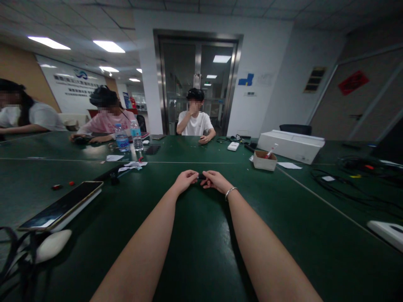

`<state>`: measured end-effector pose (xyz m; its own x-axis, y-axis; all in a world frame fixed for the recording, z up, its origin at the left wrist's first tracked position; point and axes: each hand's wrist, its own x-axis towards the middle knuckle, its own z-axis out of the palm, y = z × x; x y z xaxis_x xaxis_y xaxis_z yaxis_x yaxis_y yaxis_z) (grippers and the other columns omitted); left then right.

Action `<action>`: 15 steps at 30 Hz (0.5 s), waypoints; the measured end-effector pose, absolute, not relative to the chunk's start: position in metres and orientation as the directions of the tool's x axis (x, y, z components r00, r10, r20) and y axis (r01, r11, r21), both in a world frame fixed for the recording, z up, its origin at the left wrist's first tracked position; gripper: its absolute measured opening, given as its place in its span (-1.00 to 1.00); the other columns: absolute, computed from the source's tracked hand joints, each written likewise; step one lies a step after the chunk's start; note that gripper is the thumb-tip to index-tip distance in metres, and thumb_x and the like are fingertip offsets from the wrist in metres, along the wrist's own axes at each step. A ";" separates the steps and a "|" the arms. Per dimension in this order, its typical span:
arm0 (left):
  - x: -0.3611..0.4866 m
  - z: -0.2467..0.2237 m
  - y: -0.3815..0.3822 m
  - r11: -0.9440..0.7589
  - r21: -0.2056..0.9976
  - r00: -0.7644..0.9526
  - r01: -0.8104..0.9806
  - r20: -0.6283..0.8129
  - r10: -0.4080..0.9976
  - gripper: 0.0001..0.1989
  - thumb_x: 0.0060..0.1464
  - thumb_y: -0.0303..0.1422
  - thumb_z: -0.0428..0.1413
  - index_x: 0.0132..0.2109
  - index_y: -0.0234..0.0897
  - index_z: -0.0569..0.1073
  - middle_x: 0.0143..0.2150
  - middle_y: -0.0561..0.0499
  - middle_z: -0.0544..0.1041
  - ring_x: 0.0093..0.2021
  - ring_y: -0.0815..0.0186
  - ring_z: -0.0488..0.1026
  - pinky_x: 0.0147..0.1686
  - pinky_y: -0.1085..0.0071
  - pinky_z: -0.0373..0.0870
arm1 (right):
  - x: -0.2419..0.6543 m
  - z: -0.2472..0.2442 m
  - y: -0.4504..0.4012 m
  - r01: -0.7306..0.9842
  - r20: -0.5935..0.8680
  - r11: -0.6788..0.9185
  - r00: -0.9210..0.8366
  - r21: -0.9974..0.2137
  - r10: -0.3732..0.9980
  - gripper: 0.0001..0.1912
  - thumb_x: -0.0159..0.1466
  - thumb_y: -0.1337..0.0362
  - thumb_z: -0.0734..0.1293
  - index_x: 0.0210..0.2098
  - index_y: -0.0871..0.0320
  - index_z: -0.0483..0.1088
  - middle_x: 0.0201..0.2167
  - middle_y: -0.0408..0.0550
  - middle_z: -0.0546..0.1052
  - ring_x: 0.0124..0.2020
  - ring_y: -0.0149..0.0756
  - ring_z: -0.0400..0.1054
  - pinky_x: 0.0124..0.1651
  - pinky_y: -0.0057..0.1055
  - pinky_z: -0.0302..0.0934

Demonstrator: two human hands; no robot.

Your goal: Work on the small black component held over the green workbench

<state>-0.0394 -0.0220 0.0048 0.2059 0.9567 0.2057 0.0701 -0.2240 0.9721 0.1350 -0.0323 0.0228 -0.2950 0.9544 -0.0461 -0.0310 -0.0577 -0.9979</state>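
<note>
A small dark object (200,176) is held between my two hands, above the green table (201,235). My left hand (186,181) pinches its left end with thumb and fingertips. From the other side, my right hand (216,181) grips its right end; a silver bracelet (231,192) circles that wrist. The fingertips of both hands almost meet around the object, and they cover much of it, so its exact shape is unclear.
At the left lie a phone (64,205) and a white object with black straps (53,246). Two bottles (122,139) stand farther back. A small box (265,161), a long white box (291,146) and cables (340,184) are at the right. Several people sit around the table.
</note>
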 end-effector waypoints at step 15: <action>-0.039 0.007 -0.025 -0.221 0.971 0.193 0.087 0.201 0.960 -0.74 -0.02 -0.29 0.21 -0.20 -0.38 0.49 -0.29 -0.09 0.53 -0.34 0.34 0.46 -0.27 0.35 0.39 | 0.136 0.023 -0.032 -0.027 -0.041 -0.052 -0.300 -0.998 0.953 -0.82 0.31 0.26 0.28 -0.36 0.26 0.31 -0.66 -0.09 0.47 -0.65 -0.50 0.34 -0.43 -0.49 0.43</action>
